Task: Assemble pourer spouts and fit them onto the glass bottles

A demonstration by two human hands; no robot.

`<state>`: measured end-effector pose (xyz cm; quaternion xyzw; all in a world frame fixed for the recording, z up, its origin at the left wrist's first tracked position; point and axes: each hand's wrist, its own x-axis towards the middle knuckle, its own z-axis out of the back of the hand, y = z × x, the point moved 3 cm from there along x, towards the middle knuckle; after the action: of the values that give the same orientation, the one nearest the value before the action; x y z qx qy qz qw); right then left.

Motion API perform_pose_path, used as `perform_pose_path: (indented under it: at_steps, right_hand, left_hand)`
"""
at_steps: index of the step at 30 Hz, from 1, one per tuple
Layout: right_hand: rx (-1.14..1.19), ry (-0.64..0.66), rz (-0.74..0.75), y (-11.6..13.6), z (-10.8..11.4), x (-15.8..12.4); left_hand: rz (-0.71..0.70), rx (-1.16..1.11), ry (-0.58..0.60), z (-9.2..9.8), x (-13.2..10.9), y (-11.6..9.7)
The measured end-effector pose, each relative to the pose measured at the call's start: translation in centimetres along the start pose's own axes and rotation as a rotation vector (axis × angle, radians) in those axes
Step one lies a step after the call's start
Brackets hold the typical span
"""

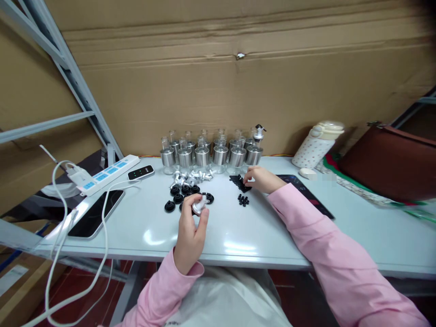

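My left hand (191, 231) is closed around a white pourer spout (199, 205), held upright between thumb and fingers just above the table. My right hand (260, 179) reaches to a heap of small flat black pieces (237, 182), its fingertips pinched together over it; what they hold is hidden. A cluster of tiny black caps (243, 200) lies just below that hand. Left of it are round black stoppers (170, 206) and a pile of white spouts (190, 176). Behind stand two rows of glass bottles with steel sleeves (220, 155); the rightmost carries a fitted pourer (259, 132).
A dark flat device (308, 195) lies partly under my right forearm. Farther right are a white mouse-like object (307, 173), a dotted flask (313, 147) and a brown bag (391, 165). At left are a phone (97, 215), a power strip (109, 175), a small black remote-like device (141, 172) and looping white cables.
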<state>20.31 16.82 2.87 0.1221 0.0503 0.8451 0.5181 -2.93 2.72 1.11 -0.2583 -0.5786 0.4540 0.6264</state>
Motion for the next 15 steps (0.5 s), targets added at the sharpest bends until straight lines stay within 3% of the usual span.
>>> perform_pose_path:
  at_steps: [3,8,15]
  right_hand:
    - [0.285,0.029,0.087,1.4,0.7,-0.3]
    - [0.854,0.34,0.344,5.8,1.5,-1.4]
    - [1.08,0.575,0.493,9.2,0.4,-2.3]
  left_hand:
    - [-0.017,0.088,0.001,0.1,0.2,-0.3]
    - [-0.052,0.163,0.091,-0.2,0.2,-0.5]
    - [-0.079,0.165,0.24,-0.8,0.1,-0.4]
